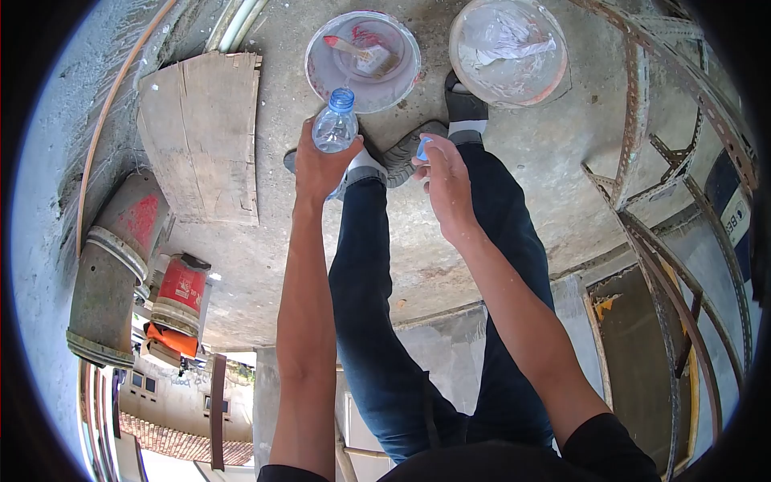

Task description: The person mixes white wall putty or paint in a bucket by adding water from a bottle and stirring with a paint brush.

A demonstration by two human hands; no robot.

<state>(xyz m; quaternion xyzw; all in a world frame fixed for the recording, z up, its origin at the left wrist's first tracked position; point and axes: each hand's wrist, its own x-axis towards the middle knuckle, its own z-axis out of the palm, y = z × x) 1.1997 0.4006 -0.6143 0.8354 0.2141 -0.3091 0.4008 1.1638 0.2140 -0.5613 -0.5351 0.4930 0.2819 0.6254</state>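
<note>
My left hand [323, 165] is wrapped around a clear plastic bottle [334, 128] with a blue neck. The bottle's mouth points at the near rim of a pale bucket [312, 68], and no cap is on it. Inside that bucket lies a paintbrush [347, 46] with a red-tipped handle, its bristle end against a whitish patch. Between the fingertips of my right hand [448, 181] is a small blue bottle cap [424, 147], held to the right of the bottle.
A second bucket [464, 80] with crumpled white material [514, 44] stands right of the first. Worn boards [201, 136] lie on the concrete floor at left. Rusty metal racking [642, 120] runs along the right. Stacked buckets [120, 233] stand by the left wall.
</note>
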